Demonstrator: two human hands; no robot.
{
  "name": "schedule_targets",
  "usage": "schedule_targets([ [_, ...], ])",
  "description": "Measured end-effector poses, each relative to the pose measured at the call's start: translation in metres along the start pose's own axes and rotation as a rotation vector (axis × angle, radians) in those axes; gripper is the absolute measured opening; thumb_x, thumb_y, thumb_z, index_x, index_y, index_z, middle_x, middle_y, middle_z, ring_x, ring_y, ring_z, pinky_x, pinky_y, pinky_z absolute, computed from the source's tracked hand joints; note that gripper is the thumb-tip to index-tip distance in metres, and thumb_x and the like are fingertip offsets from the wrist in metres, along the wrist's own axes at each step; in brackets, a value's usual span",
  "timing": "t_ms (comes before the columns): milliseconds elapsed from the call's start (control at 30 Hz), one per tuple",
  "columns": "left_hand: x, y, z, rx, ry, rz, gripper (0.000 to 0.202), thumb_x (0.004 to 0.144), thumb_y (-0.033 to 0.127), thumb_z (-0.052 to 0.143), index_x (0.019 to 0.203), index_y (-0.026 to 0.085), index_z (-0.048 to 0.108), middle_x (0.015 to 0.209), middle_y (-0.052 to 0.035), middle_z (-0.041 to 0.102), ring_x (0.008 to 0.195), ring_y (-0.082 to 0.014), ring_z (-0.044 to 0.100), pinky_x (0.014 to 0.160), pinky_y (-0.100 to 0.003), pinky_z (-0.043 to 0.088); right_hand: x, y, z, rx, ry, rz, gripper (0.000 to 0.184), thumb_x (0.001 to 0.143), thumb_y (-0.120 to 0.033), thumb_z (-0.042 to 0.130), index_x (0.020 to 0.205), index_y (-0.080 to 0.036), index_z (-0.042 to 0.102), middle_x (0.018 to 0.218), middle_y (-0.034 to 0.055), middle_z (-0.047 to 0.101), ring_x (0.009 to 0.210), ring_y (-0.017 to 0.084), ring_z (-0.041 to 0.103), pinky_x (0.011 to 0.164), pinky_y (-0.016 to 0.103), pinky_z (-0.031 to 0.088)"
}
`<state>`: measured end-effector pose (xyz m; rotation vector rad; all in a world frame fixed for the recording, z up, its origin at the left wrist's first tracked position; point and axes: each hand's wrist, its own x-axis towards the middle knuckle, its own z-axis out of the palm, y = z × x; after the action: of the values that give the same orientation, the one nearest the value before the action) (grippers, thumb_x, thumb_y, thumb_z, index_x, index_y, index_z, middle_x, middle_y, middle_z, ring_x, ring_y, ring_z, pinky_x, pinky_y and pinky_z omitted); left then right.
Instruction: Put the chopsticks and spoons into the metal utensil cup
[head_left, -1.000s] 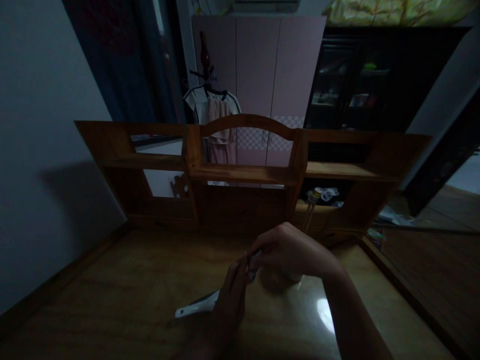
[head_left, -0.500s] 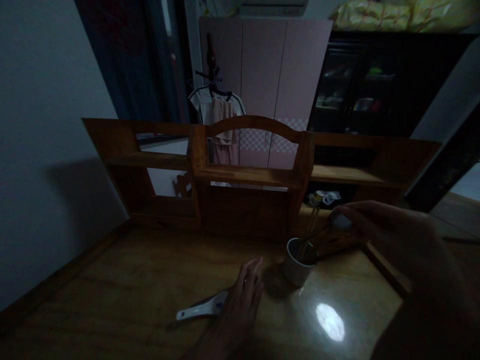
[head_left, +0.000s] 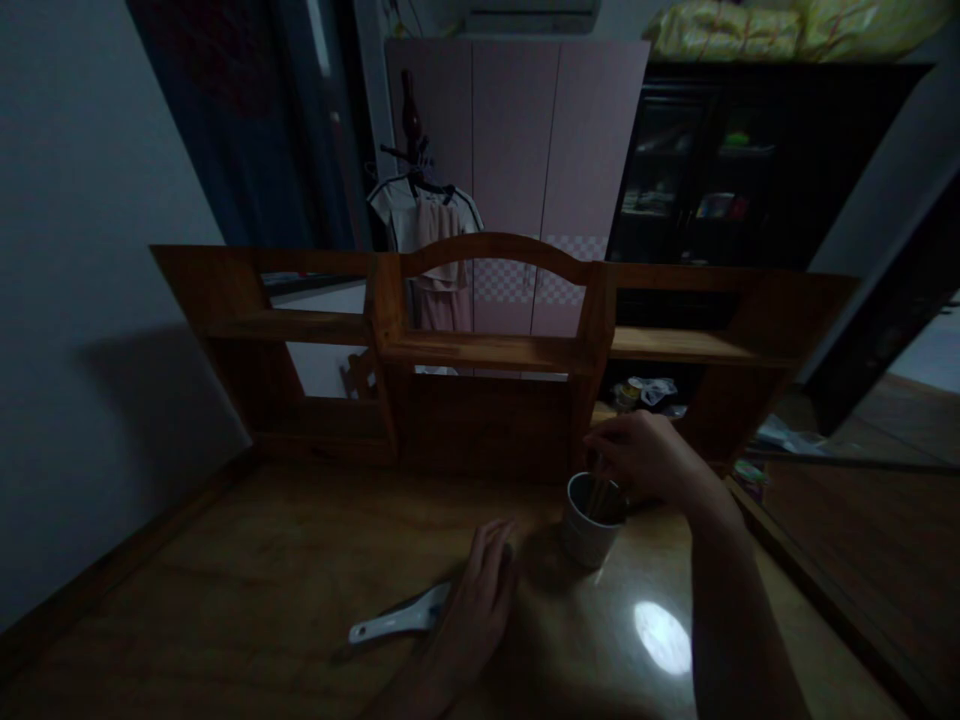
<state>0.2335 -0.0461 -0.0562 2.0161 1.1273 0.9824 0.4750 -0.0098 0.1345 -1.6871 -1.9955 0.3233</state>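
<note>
My right hand (head_left: 645, 458) is closed around the upper ends of the chopsticks (head_left: 598, 493), which stand in a grey cup (head_left: 587, 540) on the wooden table. The fingertips are above the cup's rim and partly hide the sticks. My left hand (head_left: 476, 600) lies on the table left of the cup, fingers stretched out and holding nothing that I can see. Beside it is a white spoon (head_left: 397, 622) with a hole in its handle end, lying flat. The left hand hides the spoon's other end.
A wooden shelf unit (head_left: 487, 350) runs along the table's back edge. Small items, among them a whitish plastic bag (head_left: 654, 390), lie in its right compartment. A wall (head_left: 67, 400) borders the table on the left. A bright reflection shines on the tabletop near my right forearm.
My right hand has moved left from the cup's right side to the chopsticks' tops. The pale rounded thing seen in its fingers before no longer shows. My left hand has barely moved.
</note>
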Motion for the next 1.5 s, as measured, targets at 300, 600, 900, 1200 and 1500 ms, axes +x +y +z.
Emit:
schedule_targets([
  [300,-0.001,-0.005,0.003,0.075,-0.037,0.019,0.043,0.1,0.03,0.032,0.143,0.032,0.029,0.145,-0.004,0.032,0.134,-0.0161,0.036,0.114,-0.037,0.032,0.016,0.015,0.019,0.014,-0.046,0.052,0.026,0.084,-0.018,0.049,0.067,-0.014,0.069,0.06,0.0048,0.068,0.058,0.016,0.067,0.045,0.018,0.038],
  [600,-0.001,-0.009,0.006,0.1,-0.056,0.023,0.044,0.1,0.029,0.031,0.144,0.029,0.027,0.146,-0.0063,0.029,0.137,-0.0179,0.033,0.115,-0.04,0.031,0.02,0.016,0.035,-0.044,-0.025,0.094,0.022,0.071,-0.006,0.049,0.051,-0.013,0.056,0.052,0.0061,0.062,0.055,0.016,0.066,0.04,0.016,0.03],
  [900,-0.001,-0.012,0.007,0.107,-0.041,0.035,0.045,0.099,0.028,0.032,0.144,0.032,0.026,0.147,-0.0047,0.029,0.137,-0.0174,0.032,0.115,-0.038,0.031,0.027,0.018,0.041,-0.029,-0.041,0.141,0.024,0.082,-0.017,0.054,0.059,-0.013,0.059,0.058,0.0082,0.066,0.058,0.017,0.068,0.043,0.017,0.034],
  [1200,-0.002,-0.009,0.006,0.092,-0.024,0.029,0.047,0.099,0.027,0.033,0.144,0.033,0.025,0.148,-0.0035,0.029,0.138,-0.017,0.032,0.115,-0.036,0.031,0.029,0.015,0.043,-0.018,-0.075,0.125,0.033,0.089,-0.033,0.056,0.063,-0.014,0.062,0.056,0.0064,0.066,0.053,0.015,0.066,0.046,0.018,0.038],
  [1500,0.004,-0.016,0.005,0.231,0.075,0.016,0.051,0.093,0.017,0.037,0.142,0.03,0.031,0.142,-0.006,0.035,0.13,-0.0192,0.043,0.107,-0.036,0.039,0.021,0.01,0.031,-0.093,-0.052,0.154,0.033,0.092,-0.034,0.052,0.069,-0.014,0.063,0.061,0.0081,0.066,0.054,0.016,0.066,0.045,0.02,0.035],
])
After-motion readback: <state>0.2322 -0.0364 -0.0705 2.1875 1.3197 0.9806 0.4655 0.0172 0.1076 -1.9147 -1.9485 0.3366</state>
